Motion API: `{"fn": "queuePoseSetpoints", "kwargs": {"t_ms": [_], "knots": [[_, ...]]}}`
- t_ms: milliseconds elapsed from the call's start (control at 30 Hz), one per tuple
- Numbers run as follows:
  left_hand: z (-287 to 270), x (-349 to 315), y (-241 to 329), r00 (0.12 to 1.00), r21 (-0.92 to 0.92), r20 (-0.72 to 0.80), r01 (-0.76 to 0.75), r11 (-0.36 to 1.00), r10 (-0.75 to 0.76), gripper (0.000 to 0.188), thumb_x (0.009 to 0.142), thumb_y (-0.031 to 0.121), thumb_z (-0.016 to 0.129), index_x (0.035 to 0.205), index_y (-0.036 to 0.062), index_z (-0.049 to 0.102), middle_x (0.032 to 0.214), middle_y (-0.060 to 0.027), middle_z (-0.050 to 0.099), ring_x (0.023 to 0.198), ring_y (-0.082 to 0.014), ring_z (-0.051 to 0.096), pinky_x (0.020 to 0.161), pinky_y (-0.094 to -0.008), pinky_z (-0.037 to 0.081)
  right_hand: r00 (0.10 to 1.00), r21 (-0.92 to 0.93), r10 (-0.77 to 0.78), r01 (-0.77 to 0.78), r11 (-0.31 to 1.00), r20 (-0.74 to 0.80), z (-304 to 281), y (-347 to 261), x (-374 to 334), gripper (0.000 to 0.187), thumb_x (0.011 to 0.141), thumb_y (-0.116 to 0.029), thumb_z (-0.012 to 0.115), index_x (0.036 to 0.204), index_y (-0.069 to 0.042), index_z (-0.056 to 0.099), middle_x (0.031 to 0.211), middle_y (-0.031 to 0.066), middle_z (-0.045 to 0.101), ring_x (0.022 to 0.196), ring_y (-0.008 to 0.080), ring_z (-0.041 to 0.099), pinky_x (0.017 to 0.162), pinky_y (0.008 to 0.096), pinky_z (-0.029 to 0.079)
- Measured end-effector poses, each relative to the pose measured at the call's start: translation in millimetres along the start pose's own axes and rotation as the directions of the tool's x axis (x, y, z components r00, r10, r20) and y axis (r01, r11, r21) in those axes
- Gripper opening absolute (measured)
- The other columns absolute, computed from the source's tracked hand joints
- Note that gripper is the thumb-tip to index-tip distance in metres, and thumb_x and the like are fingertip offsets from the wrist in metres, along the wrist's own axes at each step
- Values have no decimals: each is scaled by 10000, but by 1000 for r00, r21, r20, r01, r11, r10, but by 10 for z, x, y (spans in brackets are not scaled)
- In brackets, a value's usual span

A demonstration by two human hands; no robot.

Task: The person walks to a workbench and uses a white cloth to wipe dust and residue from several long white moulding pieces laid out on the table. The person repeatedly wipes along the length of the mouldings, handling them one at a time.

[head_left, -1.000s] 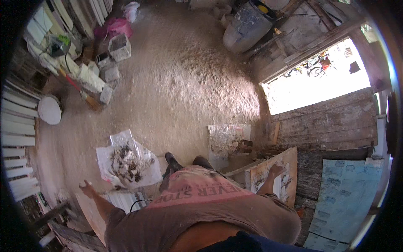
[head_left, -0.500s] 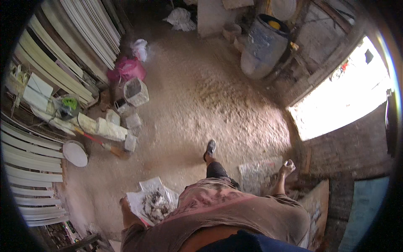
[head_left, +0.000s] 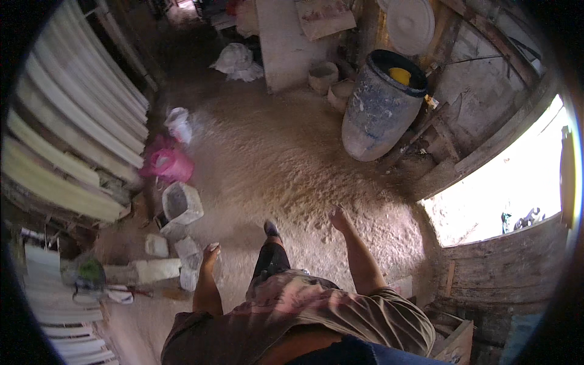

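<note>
My left hand [head_left: 210, 253] hangs low at my left side, beside a pale block [head_left: 188, 267] on the floor. Its dusty fingers look bent, but they are small and blurred. I cannot see anything held in it. My right hand [head_left: 338, 218] reaches forward over the rough earthen floor [head_left: 304, 188], with fingers apart and nothing visible in them. Neither hand appears to touch an object. One dark shoe [head_left: 271, 229] shows ahead of my body, in a stride.
A blue drum [head_left: 383, 109] stands ahead on the right, near a bright opening [head_left: 499, 188]. To the left lie a pink bag [head_left: 170, 164], an open whitish container [head_left: 181, 202] and a white bag [head_left: 179, 125]. Long pale strips [head_left: 85, 91] lean farther left. A white sack [head_left: 236, 61] lies farther ahead.
I have moved forward; the drum and bags appear nearer. My right hand has swung ahead and inward. My left hand has come into clear view, and the white sack of debris beside it is out of sight.
</note>
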State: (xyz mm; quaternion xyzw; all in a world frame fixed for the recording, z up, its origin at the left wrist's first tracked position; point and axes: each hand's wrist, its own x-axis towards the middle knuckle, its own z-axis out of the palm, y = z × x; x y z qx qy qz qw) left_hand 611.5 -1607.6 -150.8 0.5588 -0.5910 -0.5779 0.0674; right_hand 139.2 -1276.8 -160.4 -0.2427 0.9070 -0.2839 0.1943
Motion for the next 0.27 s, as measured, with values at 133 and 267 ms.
{"fn": "queuePoseSetpoints", "kwargs": {"t_ms": [133,267], "knots": [[582,1632,1290,976,35,193,-108,994,99,312,798,291,619,1050,108,605,914,-1,622,788,-152,580,603,-319,440,993,-364,-55,89,927,101,-4,1018,1316,228,724,-97,549,927,-25,626,795,160,635,777,291,591,678,412,468],[714,2713,1932,972,-176,164,194,965,-166,371,791,312,618,1106,121,573,935,-29,622,811,-164,588,624,-325,453,947,126,179,-149,981,-269,-196,1409,1530,117,754,-152,503,731,-76,588,615,101,558,529,248,506,440,357,392]]}}
